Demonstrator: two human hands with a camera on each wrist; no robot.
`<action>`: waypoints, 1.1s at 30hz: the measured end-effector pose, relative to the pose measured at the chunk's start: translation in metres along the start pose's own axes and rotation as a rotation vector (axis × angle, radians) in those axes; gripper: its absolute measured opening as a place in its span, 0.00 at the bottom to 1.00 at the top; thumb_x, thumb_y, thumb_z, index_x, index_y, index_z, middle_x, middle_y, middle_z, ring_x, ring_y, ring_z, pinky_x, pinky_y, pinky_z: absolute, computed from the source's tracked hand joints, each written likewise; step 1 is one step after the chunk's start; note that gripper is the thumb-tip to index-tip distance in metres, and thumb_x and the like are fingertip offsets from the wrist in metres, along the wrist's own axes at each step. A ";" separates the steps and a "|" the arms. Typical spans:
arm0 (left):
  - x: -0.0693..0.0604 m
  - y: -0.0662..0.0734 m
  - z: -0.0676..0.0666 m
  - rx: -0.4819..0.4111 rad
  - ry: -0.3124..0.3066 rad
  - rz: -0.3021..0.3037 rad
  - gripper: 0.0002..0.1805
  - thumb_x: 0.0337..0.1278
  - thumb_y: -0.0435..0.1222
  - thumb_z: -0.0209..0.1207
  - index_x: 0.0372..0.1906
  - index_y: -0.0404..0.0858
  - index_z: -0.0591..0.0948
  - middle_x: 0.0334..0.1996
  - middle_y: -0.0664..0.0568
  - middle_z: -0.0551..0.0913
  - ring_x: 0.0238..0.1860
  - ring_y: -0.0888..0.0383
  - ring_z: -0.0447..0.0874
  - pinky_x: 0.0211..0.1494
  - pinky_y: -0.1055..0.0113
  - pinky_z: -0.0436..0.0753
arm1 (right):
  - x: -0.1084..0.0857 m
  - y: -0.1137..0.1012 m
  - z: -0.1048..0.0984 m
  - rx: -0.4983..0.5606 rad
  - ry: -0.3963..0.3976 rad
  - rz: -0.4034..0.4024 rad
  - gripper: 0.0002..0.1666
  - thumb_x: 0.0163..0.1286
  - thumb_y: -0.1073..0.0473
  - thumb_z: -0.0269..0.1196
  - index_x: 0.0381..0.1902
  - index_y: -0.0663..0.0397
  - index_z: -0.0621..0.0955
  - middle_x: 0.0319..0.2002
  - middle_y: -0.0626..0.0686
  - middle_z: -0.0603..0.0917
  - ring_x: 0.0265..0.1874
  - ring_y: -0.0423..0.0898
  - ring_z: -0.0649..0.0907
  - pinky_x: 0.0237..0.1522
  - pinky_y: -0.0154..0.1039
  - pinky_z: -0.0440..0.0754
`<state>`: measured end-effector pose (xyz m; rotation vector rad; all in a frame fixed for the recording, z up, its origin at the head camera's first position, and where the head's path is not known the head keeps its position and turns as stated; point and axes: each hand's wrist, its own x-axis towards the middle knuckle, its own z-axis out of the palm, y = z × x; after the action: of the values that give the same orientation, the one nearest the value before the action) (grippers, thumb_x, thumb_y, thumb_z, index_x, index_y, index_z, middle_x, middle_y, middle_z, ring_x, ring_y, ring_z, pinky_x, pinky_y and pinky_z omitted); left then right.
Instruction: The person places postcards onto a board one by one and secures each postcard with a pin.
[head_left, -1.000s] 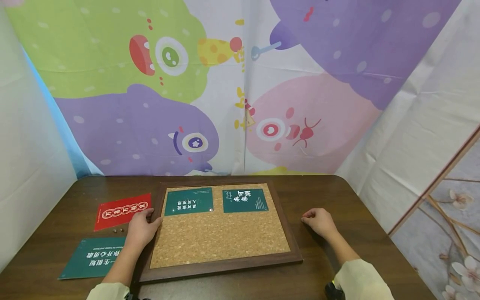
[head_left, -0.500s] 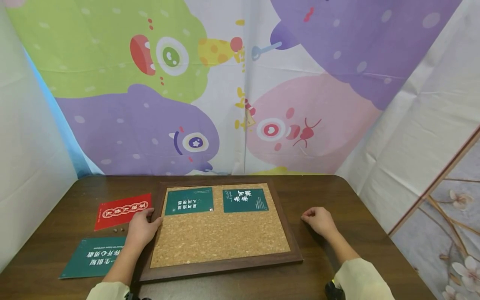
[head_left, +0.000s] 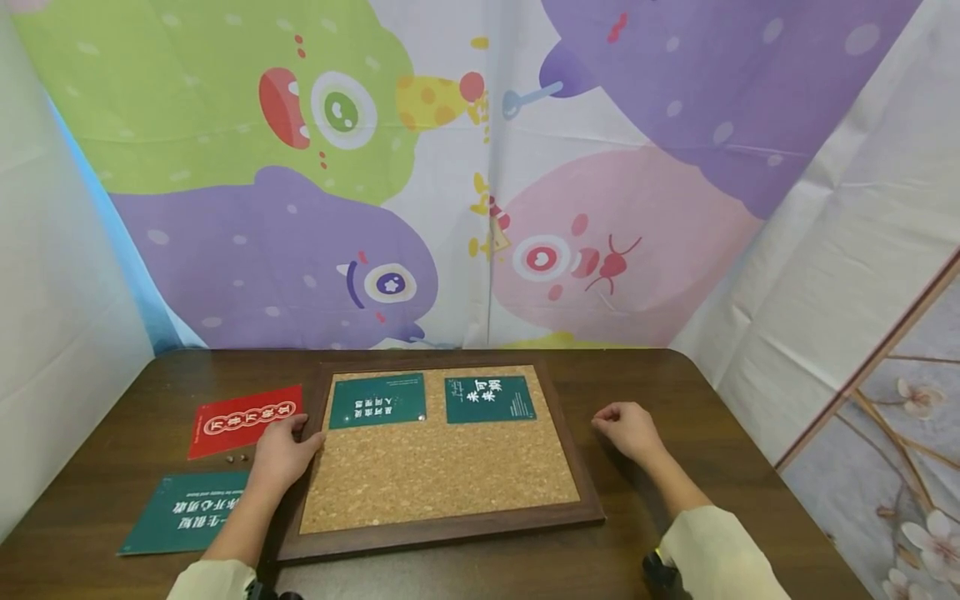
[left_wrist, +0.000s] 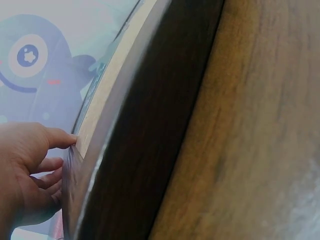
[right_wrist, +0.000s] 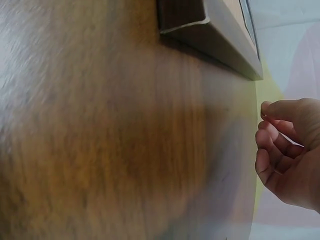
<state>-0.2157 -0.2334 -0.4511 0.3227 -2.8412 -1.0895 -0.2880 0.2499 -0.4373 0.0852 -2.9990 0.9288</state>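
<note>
The cork board (head_left: 442, 475) is laid on the table (head_left: 660, 379), its left edge gripped by the left hand (head_left: 283, 454) — thumb on top, fingers bent. The right hand (head_left: 628, 429) is held apart, right of the board, thumb and forefinger brought together; whether anything is pinched cannot be told. Two green cards (head_left: 491, 400) are set along the board's far half — a red card (head_left: 236, 421) lies left.
</note>
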 end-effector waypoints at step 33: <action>0.015 0.048 0.012 -0.004 0.052 0.131 0.26 0.60 0.40 0.56 0.60 0.30 0.71 0.57 0.31 0.68 0.59 0.35 0.64 0.58 0.42 0.70 | 0.012 -0.035 0.010 0.037 0.011 -0.055 0.09 0.63 0.58 0.62 0.34 0.59 0.84 0.34 0.56 0.85 0.29 0.45 0.79 0.27 0.35 0.75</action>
<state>-0.2401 -0.1944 -0.4279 0.1592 -2.7696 -1.0456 -0.2984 0.2146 -0.4261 0.1613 -2.9536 0.9768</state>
